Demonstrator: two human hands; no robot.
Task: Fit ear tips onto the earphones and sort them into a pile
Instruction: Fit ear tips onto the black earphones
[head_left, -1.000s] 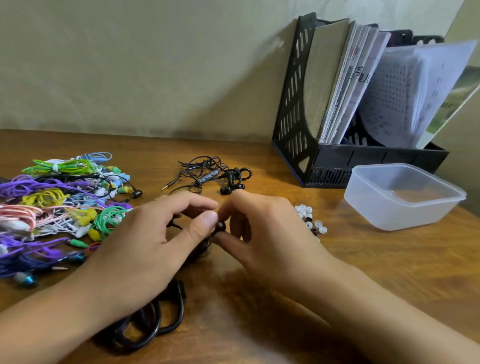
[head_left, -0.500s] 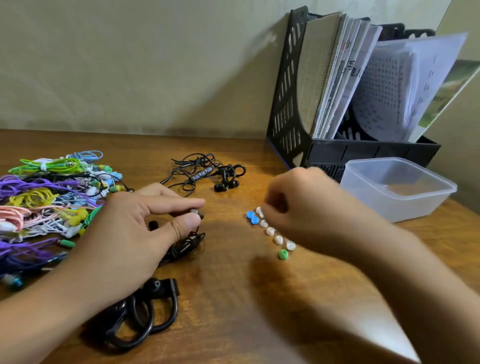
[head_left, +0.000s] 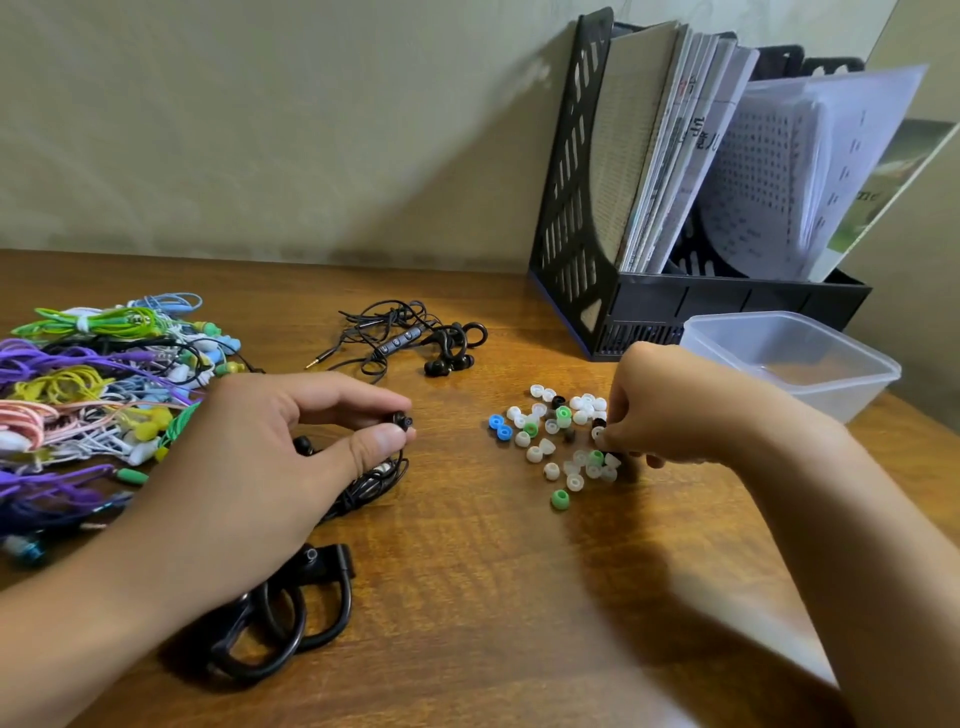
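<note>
My left hand (head_left: 270, 457) pinches a small black earbud (head_left: 401, 420) between thumb and forefinger; no tip shows on its nozzle. The earbud's black coiled cable (head_left: 371, 480) lies on the table under the hand. To the right, a loose scatter of ear tips (head_left: 558, 436) in white, green, blue and black sits on the wooden table (head_left: 467, 597). My right hand (head_left: 670, 410) is over the scatter's right edge, its curled fingertips pinching a tip there; which colour is hidden.
A pile of colourful wired earphones (head_left: 98, 395) fills the left side. Another black wired set (head_left: 415, 343) lies at the back, and black ear-hook earphones (head_left: 280, 613) lie near my left wrist. A clear plastic tub (head_left: 789, 358) and a black file rack (head_left: 576, 208) stand at the right.
My right hand left the earbud and moved right, onto the ear tips. My left hand stayed put, still pinching the black earbud. The view shifted slightly, uncovering more of the tips.
</note>
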